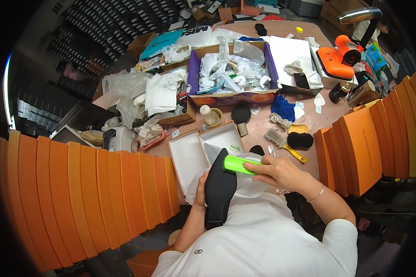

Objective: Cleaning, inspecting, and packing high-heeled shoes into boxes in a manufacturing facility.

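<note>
My left hand (200, 190) is closed round the side of a black pointed shoe (221, 194), held upright close to my body with its toe away from me. In my right hand (277, 171) is a bright green brush (239, 164); its dark bristles touch the shoe near the toe. Thin white wrapping paper (249, 180) lies loosely behind and under the shoe. Just beyond is an open shoebox (223, 136), white inside with orange edges, beside its lid (188, 159). Another brush with a yellow handle (295, 153) rests right of it, near a black sponge (300, 140).
Rows of orange shoeboxes stand at left (97, 198) and right (361, 147). Beyond are a purple-edged box (194, 69) of crumpled paper, a plastic bottle (211, 117), a round black tin (241, 113), a blue cloth (283, 108), a phone (302, 81) and an orange device (335, 63).
</note>
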Available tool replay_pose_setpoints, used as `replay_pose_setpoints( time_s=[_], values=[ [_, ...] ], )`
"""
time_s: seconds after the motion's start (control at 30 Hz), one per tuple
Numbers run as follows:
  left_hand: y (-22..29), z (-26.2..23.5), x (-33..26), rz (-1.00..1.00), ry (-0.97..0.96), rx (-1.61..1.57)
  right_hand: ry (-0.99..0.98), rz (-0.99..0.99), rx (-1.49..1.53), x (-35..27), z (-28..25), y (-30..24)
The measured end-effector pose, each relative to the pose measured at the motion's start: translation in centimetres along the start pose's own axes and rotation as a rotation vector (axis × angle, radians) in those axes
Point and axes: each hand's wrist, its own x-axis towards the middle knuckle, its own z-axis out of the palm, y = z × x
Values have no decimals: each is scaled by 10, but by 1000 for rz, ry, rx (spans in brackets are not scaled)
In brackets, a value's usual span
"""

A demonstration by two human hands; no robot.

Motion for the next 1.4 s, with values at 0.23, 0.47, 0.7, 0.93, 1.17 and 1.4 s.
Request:
replay_pose_setpoints(
  time_s=[0.23,0.47,0.7,0.93,1.17,1.4],
  values=[
    [-6,8,7,85,-88,166,96,-2,-33,-3,28,8],
    [27,7,11,239,110,136,48,458,-463,-69,-13,93],
    [12,76,32,405,358,-32,-485,349,1548,-35,74,41],
    [-5,76,20,689,444,-4,-451,378,1912,-88,48,50],
    [33,70,-8,937,475,814,-196,483,1825,-127,7,50],
    [24,68,-32,843,423,1293,-1,459,2024,-158,49,-13]
  ],
)
